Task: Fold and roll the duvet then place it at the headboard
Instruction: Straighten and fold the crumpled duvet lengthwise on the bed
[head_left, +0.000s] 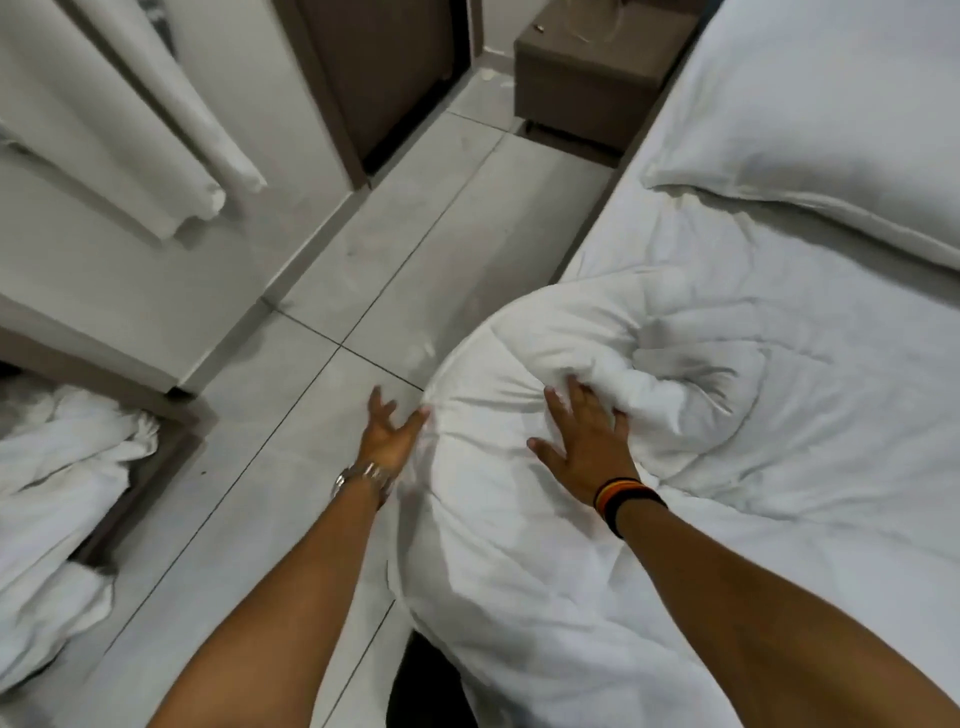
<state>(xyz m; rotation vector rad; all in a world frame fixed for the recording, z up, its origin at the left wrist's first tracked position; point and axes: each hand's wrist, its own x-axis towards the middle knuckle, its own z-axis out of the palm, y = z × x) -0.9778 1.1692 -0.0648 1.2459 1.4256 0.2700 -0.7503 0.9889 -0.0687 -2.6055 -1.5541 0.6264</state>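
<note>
The duvet (545, 467) is a thick white quilted one, puffy and creased, bunched into a rounded bulge that hangs over the near edge of the bed (779, 519) and spreads back across the mattress. Stitched lines run across its soft, matte fabric, and deep folds gather where it is gripped. The right hand (584, 444) lies on top of the bulge, its fingers (618, 415) curled into a knot of cloth while the thumb and little finger splay out. The left hand (387, 434) presses against the bulge's outer side over the floor, fingers spread and flat, gripping nothing that I can see. One metal watch (363, 475) sits on the left wrist, one striped band (626, 499) on the right. Further up the bed lies one plump white pillow (831, 130). The floor (363, 286) is pale glossy tile with dark grout lines. One brown boxy nightstand (587, 83) stands beside the bed, and two white curtain folds (156, 130) hang at left.
</note>
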